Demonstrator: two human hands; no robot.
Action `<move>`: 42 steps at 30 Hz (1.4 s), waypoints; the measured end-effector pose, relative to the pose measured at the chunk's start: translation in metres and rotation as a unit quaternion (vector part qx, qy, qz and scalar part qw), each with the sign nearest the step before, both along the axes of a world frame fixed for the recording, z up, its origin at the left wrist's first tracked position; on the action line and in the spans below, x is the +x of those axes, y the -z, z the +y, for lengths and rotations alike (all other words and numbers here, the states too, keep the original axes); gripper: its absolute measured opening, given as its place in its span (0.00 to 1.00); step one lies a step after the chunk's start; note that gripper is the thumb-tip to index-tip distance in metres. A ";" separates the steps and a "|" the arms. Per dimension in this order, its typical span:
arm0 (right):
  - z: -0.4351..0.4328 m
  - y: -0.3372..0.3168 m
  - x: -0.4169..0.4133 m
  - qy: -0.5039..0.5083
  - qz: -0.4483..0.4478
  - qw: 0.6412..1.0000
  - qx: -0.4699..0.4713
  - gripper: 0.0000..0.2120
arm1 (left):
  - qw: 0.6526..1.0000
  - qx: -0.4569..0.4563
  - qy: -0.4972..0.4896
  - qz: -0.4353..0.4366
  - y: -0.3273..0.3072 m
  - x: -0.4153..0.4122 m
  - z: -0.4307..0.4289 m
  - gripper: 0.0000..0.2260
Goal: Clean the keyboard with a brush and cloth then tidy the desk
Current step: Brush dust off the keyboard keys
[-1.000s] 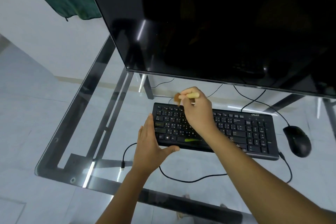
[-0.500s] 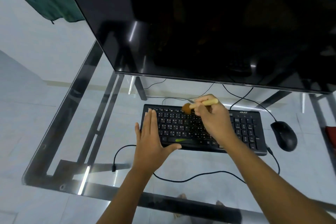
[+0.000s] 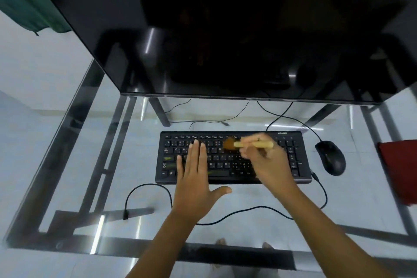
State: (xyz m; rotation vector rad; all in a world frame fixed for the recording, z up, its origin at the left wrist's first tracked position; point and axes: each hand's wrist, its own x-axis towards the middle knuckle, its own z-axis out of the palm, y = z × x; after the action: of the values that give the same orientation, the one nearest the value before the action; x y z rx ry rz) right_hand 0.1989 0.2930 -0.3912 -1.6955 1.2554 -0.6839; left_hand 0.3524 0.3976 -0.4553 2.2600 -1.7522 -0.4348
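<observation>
A black keyboard (image 3: 291,160) lies on the glass desk (image 3: 67,165) below the monitor. My right hand (image 3: 266,160) is closed around a small brush (image 3: 257,144) with a pale wooden handle; its brown bristles rest on the upper key rows near the middle. My left hand (image 3: 196,185) lies flat with fingers apart on the keyboard's left half, thumb over the front edge. A red cloth (image 3: 399,169) sits at the desk's right edge.
A large dark monitor (image 3: 225,29) overhangs the back of the desk. A black mouse (image 3: 330,157) sits right of the keyboard. The keyboard's loose cable (image 3: 144,189) loops across the front. A green cloth (image 3: 24,7) hangs at the upper left.
The brush has swept rightward along the top key rows. My left hand has slid from the keyboard's left end onto its keys. The view shifted, bringing the red cloth in.
</observation>
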 end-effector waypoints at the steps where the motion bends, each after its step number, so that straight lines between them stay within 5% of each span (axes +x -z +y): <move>1: 0.003 0.001 -0.004 -0.037 0.020 0.997 0.057 0.07 | 1.000 0.002 0.003 -0.001 0.000 -0.002 -0.001 0.53; 3: 0.008 0.001 -0.010 -0.053 0.056 0.996 0.054 0.08 | 1.000 0.005 0.010 -0.006 -0.001 -0.004 -0.003 0.53; 5: 0.008 -0.003 -0.016 0.035 0.048 0.998 -0.002 0.09 | 1.000 0.005 0.012 -0.007 -0.002 -0.006 -0.005 0.52; 9: 0.009 -0.005 -0.031 -0.047 0.021 0.982 0.183 0.06 | 1.000 0.009 0.019 -0.002 -0.002 -0.008 -0.010 0.52; 13: 0.003 -0.008 -0.040 0.059 0.058 0.995 0.050 0.09 | 0.999 0.024 0.040 -0.009 -0.005 -0.011 -0.015 0.53; 17: -0.005 -0.015 -0.039 -0.028 0.036 0.982 0.185 0.06 | 0.998 0.031 0.059 -0.004 -0.006 -0.016 -0.021 0.54; 21: -0.028 -0.015 -0.040 0.106 0.032 0.991 0.069 0.07 | 0.997 0.025 0.068 0.001 -0.007 -0.021 -0.029 0.52; 24: -0.036 -0.017 -0.030 0.012 -0.028 0.984 0.176 0.04 | 0.997 0.017 0.076 0.011 -0.010 -0.026 -0.037 0.53; 26: -0.040 -0.011 -0.028 -0.016 0.045 0.992 0.116 0.04 | 0.997 0.018 0.074 0.017 -0.012 -0.029 -0.043 0.53; 28: -0.047 -0.011 -0.029 0.076 0.055 0.996 0.004 0.05 | 0.997 0.015 0.068 0.022 -0.013 -0.034 -0.050 0.53; 32: -0.044 -0.008 -0.043 0.009 0.001 0.990 0.137 0.04 | 0.997 0.012 0.078 0.022 -0.015 -0.042 -0.060 0.54; 36: -0.046 -0.005 -0.061 0.139 0.026 0.990 0.009 0.07 | 0.996 0.022 0.085 0.024 -0.013 -0.048 -0.066 0.55; 39: -0.043 -0.005 -0.071 0.073 0.012 0.995 0.066 0.05 | 0.995 0.035 0.094 0.024 -0.010 -0.053 -0.067 0.55; 42: -0.045 -0.006 -0.080 0.145 0.058 0.988 -0.011 0.06 | 0.994 0.048 0.097 0.006 -0.008 -0.059 -0.068 0.55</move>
State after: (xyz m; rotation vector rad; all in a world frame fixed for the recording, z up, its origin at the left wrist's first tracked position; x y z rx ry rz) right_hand 0.1188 0.2479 -0.3850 -1.6038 1.6014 -0.7802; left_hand 0.2933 0.3294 -0.4469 2.1519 -1.9945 -0.5796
